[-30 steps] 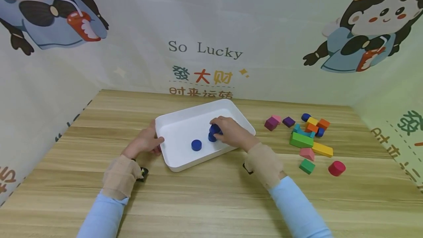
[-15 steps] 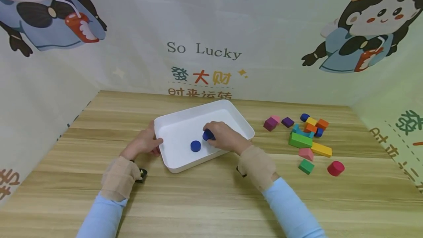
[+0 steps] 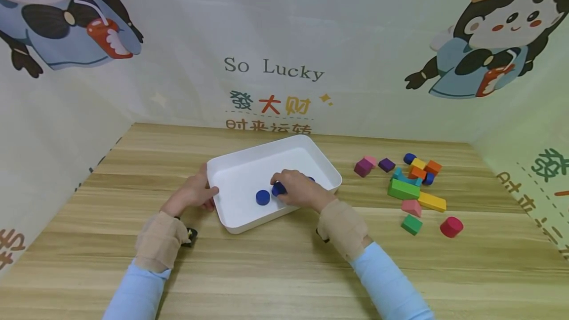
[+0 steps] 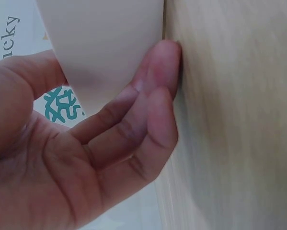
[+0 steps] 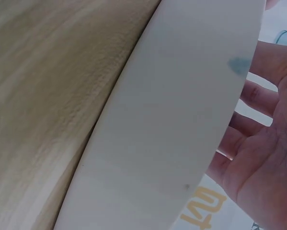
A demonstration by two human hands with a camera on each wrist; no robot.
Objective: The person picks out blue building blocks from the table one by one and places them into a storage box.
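A white tray lies at a slant on the wooden table. My left hand grips its left end, thumb at the rim and fingers against the outer wall; the left wrist view shows those fingers low by the tabletop. Inside the tray, my right hand pinches a round blue block between thumb and fingers. Just left of it lies a blue disc-shaped block. Part of another blue piece peeks out behind the right hand. In the right wrist view the tray wall hides the fingertips.
Right of the tray are loose coloured blocks: a purple block, a green block, a yellow bar, a smaller green block, a red cylinder and several others. A printed cloth walls off the table's back and sides.
My right hand has moved left and nearer with the blue block, toward the disc on the left. A blue piece now shows behind that hand. The left hand stays on the tray.
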